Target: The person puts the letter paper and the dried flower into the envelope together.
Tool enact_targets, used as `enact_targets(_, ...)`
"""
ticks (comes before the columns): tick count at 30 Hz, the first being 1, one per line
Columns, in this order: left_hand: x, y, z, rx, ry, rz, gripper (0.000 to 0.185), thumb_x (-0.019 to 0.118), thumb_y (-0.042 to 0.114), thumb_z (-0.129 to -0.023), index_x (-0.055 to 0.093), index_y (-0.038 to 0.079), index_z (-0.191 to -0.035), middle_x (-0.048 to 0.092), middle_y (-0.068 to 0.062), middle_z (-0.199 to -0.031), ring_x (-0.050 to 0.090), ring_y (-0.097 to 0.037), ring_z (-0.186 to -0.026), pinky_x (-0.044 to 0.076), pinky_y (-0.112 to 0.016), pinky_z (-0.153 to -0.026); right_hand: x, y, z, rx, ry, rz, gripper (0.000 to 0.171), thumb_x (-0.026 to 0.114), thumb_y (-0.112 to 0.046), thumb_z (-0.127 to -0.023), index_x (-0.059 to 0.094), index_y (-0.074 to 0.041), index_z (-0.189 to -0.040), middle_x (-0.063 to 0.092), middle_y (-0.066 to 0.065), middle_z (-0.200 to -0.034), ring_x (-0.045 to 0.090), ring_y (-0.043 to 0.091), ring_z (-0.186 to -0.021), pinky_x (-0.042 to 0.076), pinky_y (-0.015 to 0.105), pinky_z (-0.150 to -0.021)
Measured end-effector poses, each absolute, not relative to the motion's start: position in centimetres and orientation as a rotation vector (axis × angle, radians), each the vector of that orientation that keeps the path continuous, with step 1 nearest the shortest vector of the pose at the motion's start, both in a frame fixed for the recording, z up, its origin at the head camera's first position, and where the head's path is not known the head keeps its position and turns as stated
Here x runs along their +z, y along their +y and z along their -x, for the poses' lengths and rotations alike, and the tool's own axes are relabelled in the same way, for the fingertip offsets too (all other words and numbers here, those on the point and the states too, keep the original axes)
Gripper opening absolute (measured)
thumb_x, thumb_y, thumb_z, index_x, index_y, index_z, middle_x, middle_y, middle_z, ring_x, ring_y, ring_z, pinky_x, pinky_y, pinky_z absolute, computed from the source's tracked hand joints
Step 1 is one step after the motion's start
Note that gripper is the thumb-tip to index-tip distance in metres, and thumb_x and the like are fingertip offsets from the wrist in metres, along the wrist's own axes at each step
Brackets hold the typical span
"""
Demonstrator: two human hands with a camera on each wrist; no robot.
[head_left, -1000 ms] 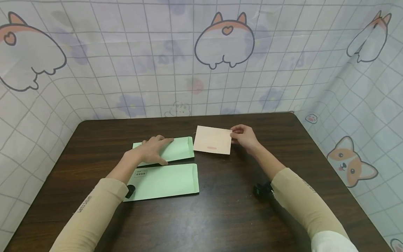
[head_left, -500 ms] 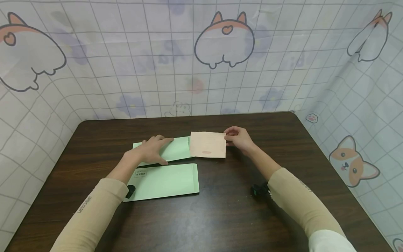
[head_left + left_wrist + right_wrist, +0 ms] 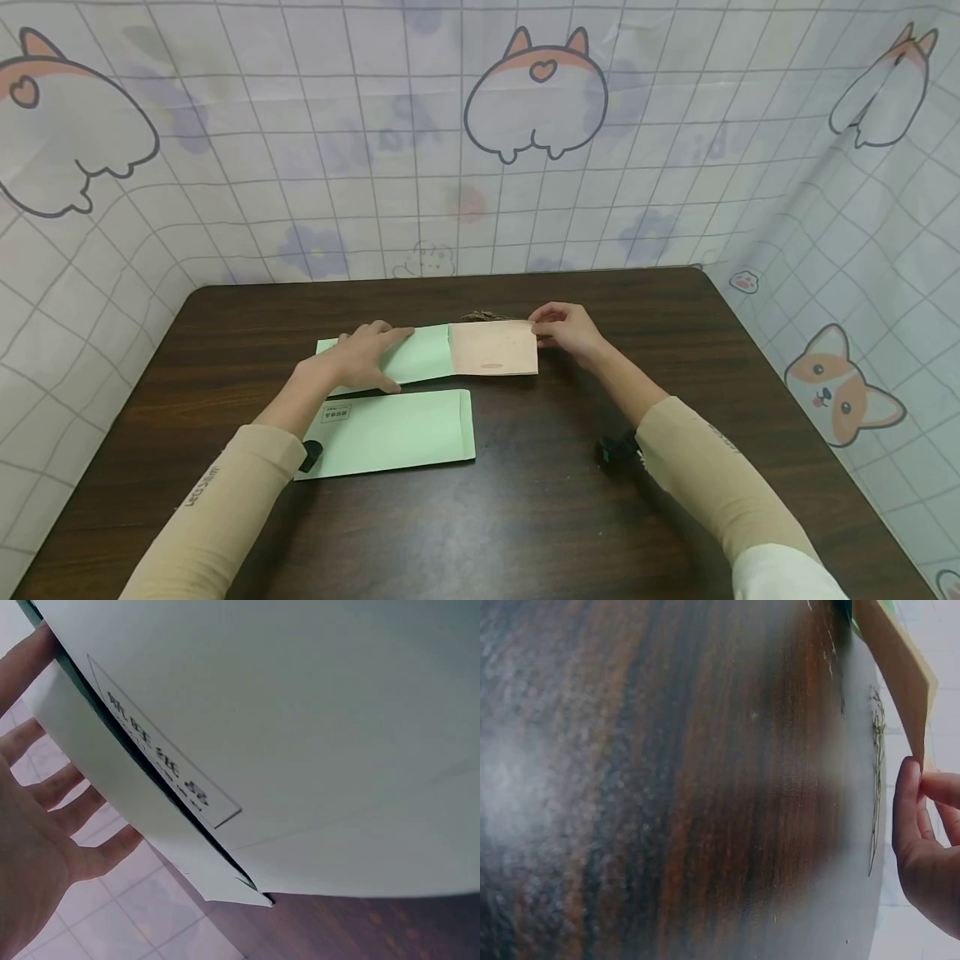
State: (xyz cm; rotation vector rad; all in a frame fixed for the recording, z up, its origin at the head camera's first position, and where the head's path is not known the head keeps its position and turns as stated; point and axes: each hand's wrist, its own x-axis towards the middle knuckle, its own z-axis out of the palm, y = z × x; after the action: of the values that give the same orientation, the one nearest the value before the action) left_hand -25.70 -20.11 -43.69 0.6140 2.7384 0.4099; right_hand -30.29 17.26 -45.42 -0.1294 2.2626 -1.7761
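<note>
Compared with a second ago, the peach card [image 3: 493, 348] is sitting farther left, and more of a dried sprig [image 3: 483, 316] is showing behind it. From the left, the person's left hand [image 3: 365, 354] is spreading its fingers across the far green envelope [image 3: 422, 353], resting there without grasping. The near green envelope [image 3: 397, 433] is lying closer on the dark tabletop [image 3: 525, 517]. The card is meeting the far envelope's right end; the view is not showing whether its edge is going inside or over. At right, the right hand [image 3: 572, 330] is pinching the card's right edge. The card is looking light, fairly stiff and easily creased, so that edge is seeming the best hold.
</note>
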Motion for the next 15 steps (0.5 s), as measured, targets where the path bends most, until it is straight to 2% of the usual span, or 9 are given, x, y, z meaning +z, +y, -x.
enact_targets(8,-43.58,-19.92,25.78,0.399,2.746,-0.628,0.100,0.088,0.037,-0.083,0.032,0.017,-0.163,0.036,-0.022,-0.155,0.033,-0.044,-0.143,0.020,-0.079,-0.106,-45.38,17.10,30.69,-1.765,2.267,0.135,0.019,0.066,0.001,-0.098,0.067,0.009,-0.115,0.066,0.017,-0.108,0.068,0.023,-0.087,0.058,0.042,-0.088)
enact_targets(15,-43.52,-19.98,25.76,0.407,2.749,-0.650,0.099,0.088,0.035,-0.083,0.033,0.016,-0.162,0.037,-0.023,-0.154,0.034,-0.045,-0.141,0.021,-0.080,-0.105,-45.69,16.39,30.82,-1.780,2.256,0.118,0.026,0.067,-0.002,-0.099,0.064,0.010,-0.122,0.067,0.020,-0.113,0.069,0.023,-0.089,0.059,0.040,-0.086)
